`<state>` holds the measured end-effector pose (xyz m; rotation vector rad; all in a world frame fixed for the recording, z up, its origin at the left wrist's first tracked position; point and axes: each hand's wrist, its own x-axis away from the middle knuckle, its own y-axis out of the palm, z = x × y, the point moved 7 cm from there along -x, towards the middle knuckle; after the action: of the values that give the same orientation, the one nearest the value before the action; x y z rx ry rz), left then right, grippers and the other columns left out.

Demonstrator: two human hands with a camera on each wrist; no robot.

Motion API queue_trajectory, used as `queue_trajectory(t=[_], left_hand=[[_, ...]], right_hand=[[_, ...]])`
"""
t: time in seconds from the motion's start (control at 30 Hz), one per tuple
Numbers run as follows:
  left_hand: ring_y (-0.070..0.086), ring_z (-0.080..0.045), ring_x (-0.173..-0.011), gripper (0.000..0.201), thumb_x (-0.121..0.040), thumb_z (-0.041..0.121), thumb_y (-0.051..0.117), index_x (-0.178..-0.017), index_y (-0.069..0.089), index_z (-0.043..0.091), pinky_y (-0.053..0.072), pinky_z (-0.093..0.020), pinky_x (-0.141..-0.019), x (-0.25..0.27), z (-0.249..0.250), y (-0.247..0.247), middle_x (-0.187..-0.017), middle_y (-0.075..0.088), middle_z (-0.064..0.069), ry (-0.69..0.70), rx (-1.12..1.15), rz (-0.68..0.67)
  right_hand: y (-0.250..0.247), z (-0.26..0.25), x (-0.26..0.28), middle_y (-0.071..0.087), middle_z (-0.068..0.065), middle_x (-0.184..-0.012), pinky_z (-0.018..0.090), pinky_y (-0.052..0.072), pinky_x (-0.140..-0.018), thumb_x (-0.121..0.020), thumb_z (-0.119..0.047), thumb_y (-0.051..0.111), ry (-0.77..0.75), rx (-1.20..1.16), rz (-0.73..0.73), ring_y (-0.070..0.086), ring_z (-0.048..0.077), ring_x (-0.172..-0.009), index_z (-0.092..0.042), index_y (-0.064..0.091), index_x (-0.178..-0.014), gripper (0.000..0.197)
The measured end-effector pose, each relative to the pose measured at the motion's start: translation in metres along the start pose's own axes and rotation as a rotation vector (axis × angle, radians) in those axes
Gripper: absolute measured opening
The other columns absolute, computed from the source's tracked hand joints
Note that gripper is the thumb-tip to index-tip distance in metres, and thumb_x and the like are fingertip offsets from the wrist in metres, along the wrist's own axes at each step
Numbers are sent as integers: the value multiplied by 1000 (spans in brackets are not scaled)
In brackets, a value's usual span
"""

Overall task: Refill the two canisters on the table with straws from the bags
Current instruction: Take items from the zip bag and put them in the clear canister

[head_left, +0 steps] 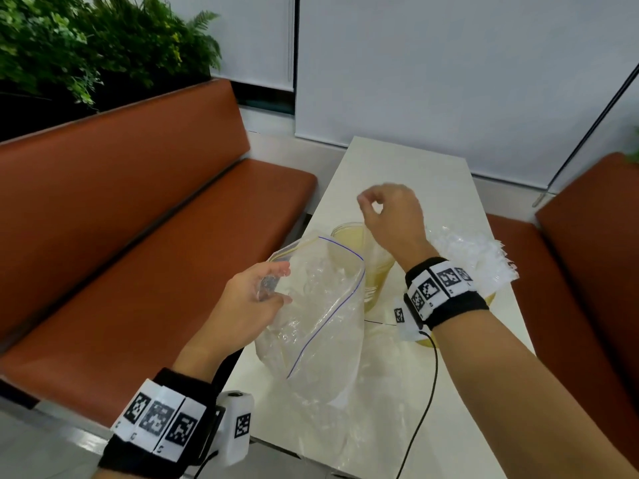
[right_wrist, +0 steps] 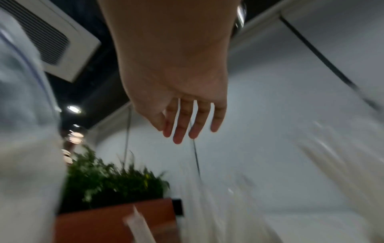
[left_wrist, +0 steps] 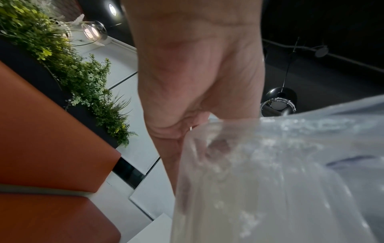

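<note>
My left hand (head_left: 276, 285) pinches the mouth edge of a clear zip bag (head_left: 321, 312) with a blue seal line and holds it up over the near part of the white table (head_left: 397, 167). In the left wrist view the bag (left_wrist: 270, 172) fills the lower right under my left hand (left_wrist: 197, 82). A yellowish translucent canister (head_left: 349, 236) stands just behind the bag. My right hand (head_left: 371, 205) hovers above it, fingers loose and empty; the right wrist view shows its fingers (right_wrist: 182, 125) hanging relaxed. A second canister (head_left: 491, 299), mostly hidden by my right wrist, holds wrapped straws (head_left: 477, 257).
Orange benches stand at the left (head_left: 138, 219) and right (head_left: 587, 254) of the narrow table. Green plants (head_left: 86, 46) top the left bench back. More clear plastic (head_left: 345, 426) lies on the near table. A black cable (head_left: 425, 392) hangs from my right wrist.
</note>
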<state>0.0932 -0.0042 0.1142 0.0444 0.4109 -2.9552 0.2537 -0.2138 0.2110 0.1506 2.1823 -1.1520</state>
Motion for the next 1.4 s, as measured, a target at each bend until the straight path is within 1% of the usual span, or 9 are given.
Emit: queue_trajectory(t=[0.07,0.17,0.33,0.6,0.7,0.83,1.13,1.23,1.4], left_hand=[[67,-10,-81,39,-88,-1,72,-120,68,20,55,-20,-72,-1,2,3,-126,65,17,4,-25,2],[72,-26,-92,42,-89,-5,67,-124,65,18,58,-36,-75,-2,5,7,-136,61,13,10,-18,-11],[65,-4,-117,57,-83,-3,52,-136,61,15,53,-32,-103,0,13,13,-137,62,7,81,-107,-35],[68,-15,-115,49,-89,-5,60,-132,63,20,55,-37,-88,-1,10,9,-133,63,10,77,-112,39],[67,-11,-114,50,-87,0,61,-131,64,21,56,-39,-96,0,8,8,-133,64,12,58,-82,43],[67,-2,-105,50,-86,2,69,-132,63,21,55,-26,-95,3,12,10,-131,64,10,60,-115,44],[57,-4,-101,86,-50,65,87,-124,56,33,43,-12,-74,1,26,27,-116,59,17,53,-133,-12],[55,-7,-124,101,-50,65,92,-135,53,27,48,-28,-102,-4,19,36,-129,62,14,37,-2,-38],[67,-5,-108,63,-72,34,90,-126,61,22,57,-37,-95,-4,17,37,-114,73,6,59,96,24]], right_hand=[[-27,-41,3,62,-12,-64,28,49,-67,-90,-29,65,-122,-157,58,58,9,-59,-18,69,-71,22],[-13,-100,37,66,-9,-64,25,50,-66,-87,-38,65,-293,-157,-381,59,5,-58,-19,69,-67,27],[40,-98,85,58,3,-119,33,35,-66,-82,-79,48,-360,646,-728,63,25,-98,-20,58,-124,74],[55,-94,94,50,8,-126,36,40,-70,-98,-54,43,-361,635,-715,63,28,-99,-19,56,-128,48],[48,-100,92,57,6,-118,34,39,-66,-100,-42,43,-414,498,-683,64,30,-95,-17,60,-121,37],[37,-109,89,62,5,-108,33,38,-68,-100,-34,51,-463,296,-642,63,26,-95,-11,67,-107,29],[-11,-155,61,53,-8,-84,26,43,-66,-95,-39,62,-509,-6,-487,53,12,-73,-12,69,-86,29],[-6,-163,62,59,-6,-84,29,50,-68,-93,-43,65,-510,-52,-482,58,12,-75,-14,71,-85,31],[-9,-150,66,65,-9,-84,22,47,-65,-79,-46,80,-332,-424,-353,60,5,-73,-18,71,-100,35]])
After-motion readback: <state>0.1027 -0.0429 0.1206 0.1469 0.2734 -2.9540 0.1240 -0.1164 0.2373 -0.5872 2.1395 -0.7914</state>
